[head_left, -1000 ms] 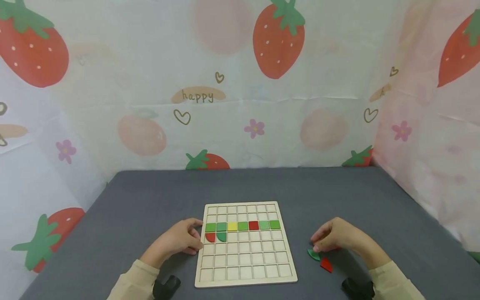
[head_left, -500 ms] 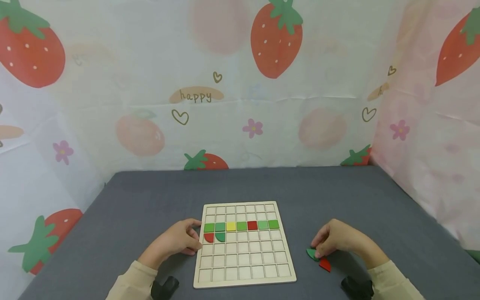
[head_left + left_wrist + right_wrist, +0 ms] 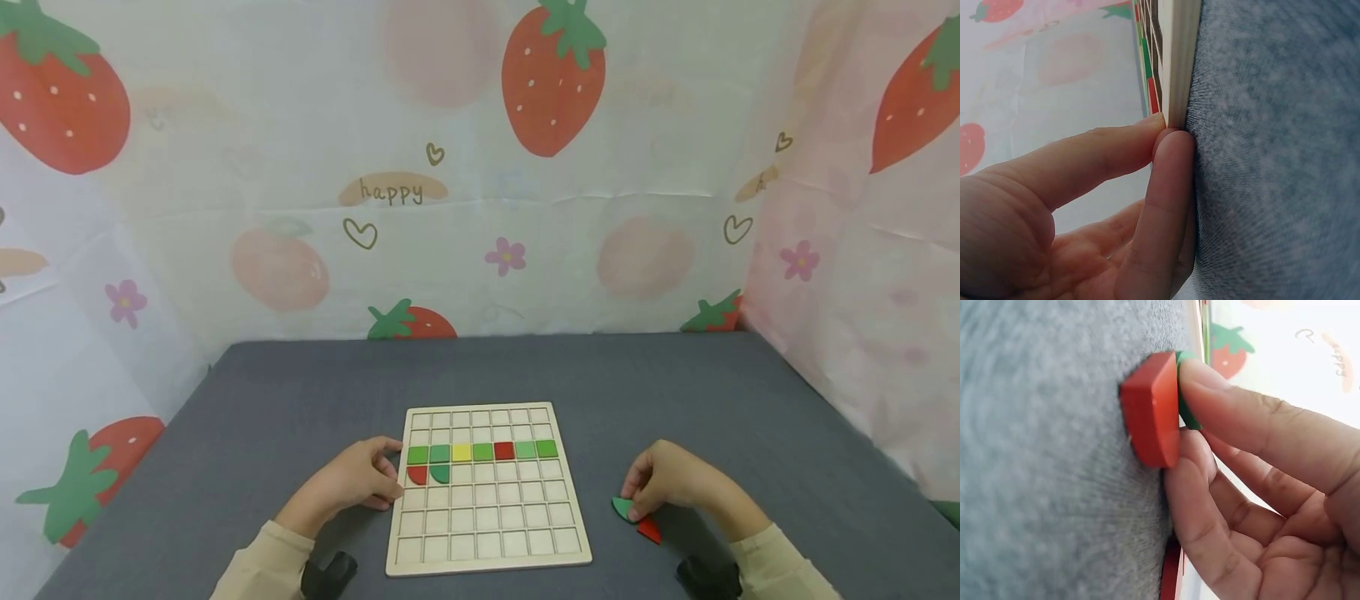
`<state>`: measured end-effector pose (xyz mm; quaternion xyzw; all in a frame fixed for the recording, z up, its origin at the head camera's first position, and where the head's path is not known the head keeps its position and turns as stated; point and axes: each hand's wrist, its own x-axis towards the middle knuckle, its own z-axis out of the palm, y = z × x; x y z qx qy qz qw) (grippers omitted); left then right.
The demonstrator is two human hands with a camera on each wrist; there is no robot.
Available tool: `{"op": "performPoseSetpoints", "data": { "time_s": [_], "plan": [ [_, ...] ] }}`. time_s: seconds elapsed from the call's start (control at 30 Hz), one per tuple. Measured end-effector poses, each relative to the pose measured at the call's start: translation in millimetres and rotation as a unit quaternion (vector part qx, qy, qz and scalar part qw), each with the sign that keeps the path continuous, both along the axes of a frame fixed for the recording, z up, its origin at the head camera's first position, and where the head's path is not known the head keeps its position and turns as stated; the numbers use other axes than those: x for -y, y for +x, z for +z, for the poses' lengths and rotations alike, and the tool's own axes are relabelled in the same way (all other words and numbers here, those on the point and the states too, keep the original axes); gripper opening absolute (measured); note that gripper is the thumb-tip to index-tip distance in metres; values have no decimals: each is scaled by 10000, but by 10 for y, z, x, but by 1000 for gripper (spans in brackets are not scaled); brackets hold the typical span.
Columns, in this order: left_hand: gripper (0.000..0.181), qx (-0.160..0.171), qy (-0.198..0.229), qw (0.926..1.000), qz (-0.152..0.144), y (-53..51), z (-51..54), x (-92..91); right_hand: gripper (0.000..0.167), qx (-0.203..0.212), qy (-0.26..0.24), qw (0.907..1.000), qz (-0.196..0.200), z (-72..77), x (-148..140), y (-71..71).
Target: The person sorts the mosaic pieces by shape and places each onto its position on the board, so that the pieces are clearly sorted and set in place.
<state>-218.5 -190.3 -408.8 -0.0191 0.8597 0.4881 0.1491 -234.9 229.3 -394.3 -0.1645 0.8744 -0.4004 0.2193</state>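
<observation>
My left hand [image 3: 362,475] holds the left edge of a square wooden grid board [image 3: 487,546]; in the left wrist view, the thumb touches its top edge and fingers lie against its side. Colored square tiles [image 3: 483,452] fill one row. Below them sit a red quarter-circle piece [image 3: 417,475] and a green one [image 3: 440,474]. To the right of the board, my right hand [image 3: 671,479] has thumb and fingers at a loose green quarter-circle piece [image 3: 622,507], seemingly pinching it; the contact is partly hidden. A red quarter-circle piece [image 3: 1157,409] lies on the cloth beside the thumb.
Dark grey cloth [image 3: 315,375] covers the table. Another red piece [image 3: 1171,575] shows low in the right wrist view, beneath the right hand. Strawberry-patterned curtains [image 3: 480,208] stand at the back and both sides. Black wrist straps [image 3: 328,575] show at the bottom.
My right hand has moved slightly left and toward me, and its thumb now covers part of the green piece. The left hand stays at the board's edge. The view has shifted slightly.
</observation>
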Motion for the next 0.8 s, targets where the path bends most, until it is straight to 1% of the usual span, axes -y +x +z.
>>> {"op": "performPoseSetpoints", "data": {
  "time_s": [0.23,0.33,0.47,0.6,0.8],
  "plan": [
    [68,-10,-5,10000,35,5,9,1,13,273,-167,9990,-317,11,27,17],
    [69,14,59,10000,-18,1,6,-4,13,295,-216,9982,-465,24,21,17],
    [69,56,112,9999,-74,-10,2,-6,12,229,-301,9976,-577,54,41,10],
    [69,62,48,10000,-19,-14,9,-2,12,158,-416,9969,-646,99,133,-25],
    [69,53,9,10000,17,-19,0,-1,14,85,-345,9961,-801,155,296,-67]
  ]
}}
